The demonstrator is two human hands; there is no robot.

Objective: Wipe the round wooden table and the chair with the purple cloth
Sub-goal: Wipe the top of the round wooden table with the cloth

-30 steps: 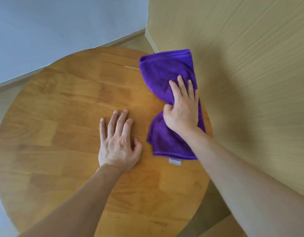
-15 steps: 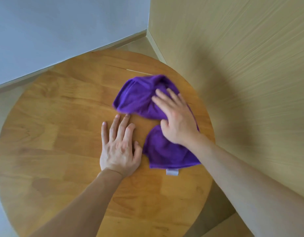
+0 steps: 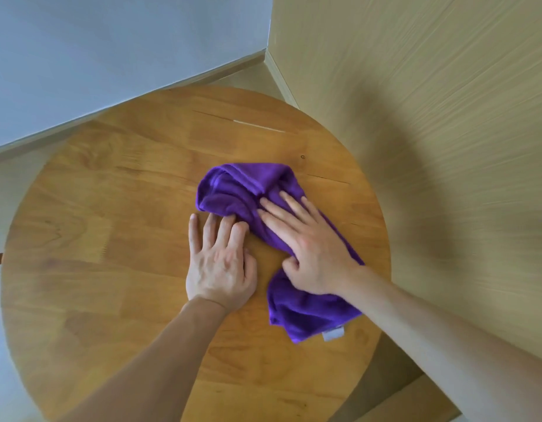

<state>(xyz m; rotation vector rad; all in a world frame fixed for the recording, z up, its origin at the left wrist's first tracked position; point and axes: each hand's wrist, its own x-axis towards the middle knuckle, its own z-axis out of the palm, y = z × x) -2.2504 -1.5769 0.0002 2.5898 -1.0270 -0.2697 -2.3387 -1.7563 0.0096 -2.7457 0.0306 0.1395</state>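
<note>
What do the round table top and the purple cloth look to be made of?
Round wooden table top: jointed solid-wood blocks, by the varied grain patches and seams; a soft sheen suggests a clear satin finish. Purple cloth: plush, fuzzy pile with a white tag, likely microfibre, though the fibre is unconfirmed.

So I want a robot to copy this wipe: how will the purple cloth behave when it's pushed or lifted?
The purple cloth is probably floppy: it lies bunched in soft folds under the right hand. Pushed flat-handed, it will likely crumple rather than slide as a sheet. It looks light and should drape if lifted from the table.
</note>
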